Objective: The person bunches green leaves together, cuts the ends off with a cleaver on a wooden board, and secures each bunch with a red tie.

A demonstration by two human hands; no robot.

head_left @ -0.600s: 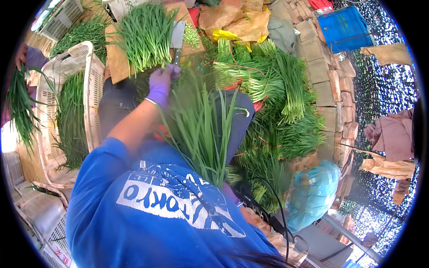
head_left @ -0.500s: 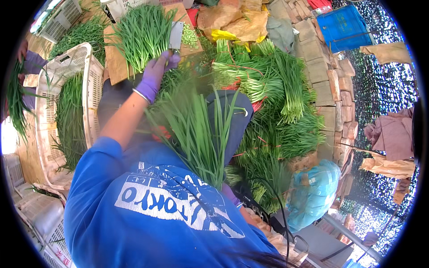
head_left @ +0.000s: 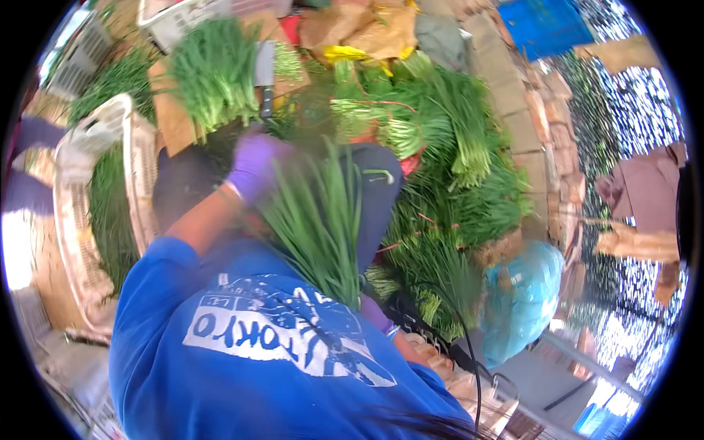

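Observation:
My left hand (head_left: 255,167), in a purple glove, is over my lap at the left side of a loose bunch of garlic chives (head_left: 319,227). Motion smears its fingers. The bunch slants across my front, its leaves fanned out. At its gathered lower end is my right hand (head_left: 375,315), also gloved in purple and mostly hidden; it appears closed around the bunch. Beyond my left hand, a cleaver (head_left: 265,77) lies on a wooden board (head_left: 176,132) between a pile of chives (head_left: 216,73) and short cut pieces (head_left: 287,62).
Tied chive bundles (head_left: 447,139) are heaped to my right, beside a brick edging (head_left: 528,132). A white crate (head_left: 66,220) with chives stands at left, near another person's sleeve (head_left: 29,194). A blue plastic bag (head_left: 524,301) sits at lower right, with a black cable (head_left: 469,345) beside it.
My left hand has moved from the cleaver back toward my lap, and the cleaver's handle now shows. The view has shifted slightly. My right hand stays by the bunch's lower end.

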